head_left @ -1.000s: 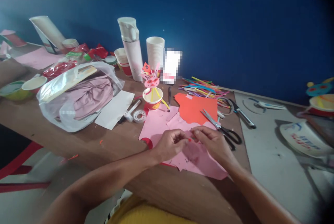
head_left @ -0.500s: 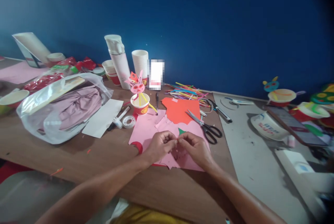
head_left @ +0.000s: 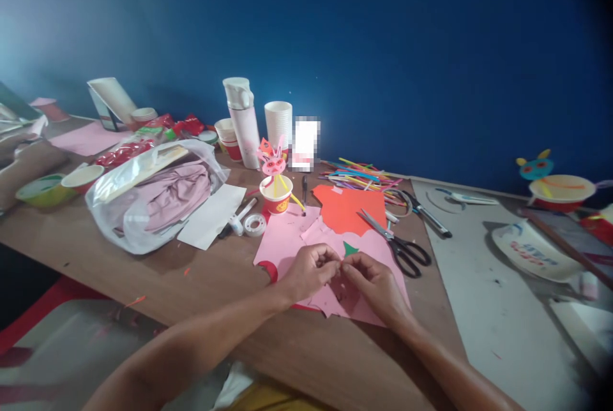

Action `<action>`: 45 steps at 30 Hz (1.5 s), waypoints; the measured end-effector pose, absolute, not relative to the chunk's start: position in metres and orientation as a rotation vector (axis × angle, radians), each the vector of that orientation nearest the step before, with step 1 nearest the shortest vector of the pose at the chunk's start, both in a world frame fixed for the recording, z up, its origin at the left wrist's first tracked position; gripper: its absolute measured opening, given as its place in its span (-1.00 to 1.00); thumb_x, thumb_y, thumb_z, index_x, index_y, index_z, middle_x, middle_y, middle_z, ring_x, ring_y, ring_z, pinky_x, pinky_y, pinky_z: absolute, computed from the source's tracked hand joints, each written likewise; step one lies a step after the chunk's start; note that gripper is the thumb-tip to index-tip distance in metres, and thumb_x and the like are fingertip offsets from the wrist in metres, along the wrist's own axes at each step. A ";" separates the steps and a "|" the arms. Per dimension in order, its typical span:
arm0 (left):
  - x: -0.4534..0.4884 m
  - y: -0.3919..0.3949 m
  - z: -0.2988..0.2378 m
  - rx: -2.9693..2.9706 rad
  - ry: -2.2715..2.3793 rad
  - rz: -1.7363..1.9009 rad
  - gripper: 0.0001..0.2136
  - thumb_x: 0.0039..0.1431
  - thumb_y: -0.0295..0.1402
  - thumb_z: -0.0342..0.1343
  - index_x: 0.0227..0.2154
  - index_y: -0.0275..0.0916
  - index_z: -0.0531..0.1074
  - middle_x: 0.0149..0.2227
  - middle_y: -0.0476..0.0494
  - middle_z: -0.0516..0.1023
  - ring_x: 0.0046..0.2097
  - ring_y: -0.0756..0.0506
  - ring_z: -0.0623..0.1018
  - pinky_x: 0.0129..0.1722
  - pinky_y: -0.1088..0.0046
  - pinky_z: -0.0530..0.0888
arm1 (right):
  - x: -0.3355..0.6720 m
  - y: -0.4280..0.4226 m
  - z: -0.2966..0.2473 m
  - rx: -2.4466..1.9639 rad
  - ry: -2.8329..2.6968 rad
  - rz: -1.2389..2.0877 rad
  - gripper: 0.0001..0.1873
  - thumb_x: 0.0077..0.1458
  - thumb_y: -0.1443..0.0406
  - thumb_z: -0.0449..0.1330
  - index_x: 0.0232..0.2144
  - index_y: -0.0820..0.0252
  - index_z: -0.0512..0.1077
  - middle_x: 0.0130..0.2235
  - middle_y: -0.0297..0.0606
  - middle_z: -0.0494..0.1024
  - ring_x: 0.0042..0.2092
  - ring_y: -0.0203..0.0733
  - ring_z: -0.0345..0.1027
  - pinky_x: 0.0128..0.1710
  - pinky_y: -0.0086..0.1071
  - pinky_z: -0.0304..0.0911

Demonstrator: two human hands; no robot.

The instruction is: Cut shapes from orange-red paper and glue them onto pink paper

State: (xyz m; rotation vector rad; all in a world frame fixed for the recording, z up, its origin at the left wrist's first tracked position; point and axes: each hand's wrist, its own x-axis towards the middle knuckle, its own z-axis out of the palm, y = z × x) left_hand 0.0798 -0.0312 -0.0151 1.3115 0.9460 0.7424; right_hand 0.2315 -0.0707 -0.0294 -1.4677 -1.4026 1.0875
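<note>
My left hand (head_left: 313,270) and my right hand (head_left: 372,280) meet fingertip to fingertip over pink paper (head_left: 287,232). Both are closed in a pinch on something tiny, too small to make out. A green paper scrap (head_left: 350,249) lies just beyond the fingers. Black-handled scissors (head_left: 400,245) rest partly open to the right, their blades over orange paper (head_left: 352,207). Behind the left hand stands a paper cup (head_left: 276,197) with a pink paper animal face (head_left: 273,166) and yellow strips.
A roll of tape (head_left: 255,225), white card (head_left: 212,216) and a plastic bag (head_left: 158,197) lie left. A flask (head_left: 245,130) and stacked cups (head_left: 278,124) stand behind. Coloured sticks (head_left: 357,175) and a box cutter (head_left: 431,214) lie right. Another person's arm (head_left: 29,165) is at far left.
The view has swung left, so everything sits further right and another person's arm shows at the left. My hands keep the same pinch over the pink paper.
</note>
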 end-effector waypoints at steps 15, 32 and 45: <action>0.073 -0.017 -0.012 1.049 0.964 0.735 -0.85 -0.02 -0.32 0.05 -0.52 -0.32 0.37 -0.63 0.00 0.40 -0.67 0.11 0.28 -0.70 0.61 0.15 | 0.226 -0.044 -0.015 -1.417 -1.366 1.128 -0.84 0.00 0.26 0.12 -0.52 0.24 0.40 -0.52 -0.35 0.44 -0.47 -0.31 0.30 -0.45 -0.47 0.19; 0.058 0.005 -0.006 1.128 1.130 0.800 -0.95 -0.05 -0.41 0.03 -0.49 -0.29 0.32 -0.69 0.09 0.31 -0.68 0.09 0.32 -0.73 0.64 0.15 | 0.215 -0.005 -0.026 -1.411 -1.399 1.083 -0.81 0.00 0.19 0.11 -0.45 0.21 0.38 -0.51 -0.33 0.45 -0.54 -0.32 0.26 -0.58 -0.47 0.14; 0.054 0.014 -0.012 0.999 1.093 0.866 -0.93 -0.08 -0.44 0.04 -0.46 -0.30 0.33 -0.65 0.06 0.35 -0.69 0.10 0.32 -0.73 0.63 0.11 | 0.217 -0.009 -0.034 -1.437 -1.699 0.764 -0.80 0.05 0.26 0.07 -0.35 0.16 0.48 -0.31 -0.25 0.56 -0.31 -0.18 0.39 -0.30 -0.35 0.25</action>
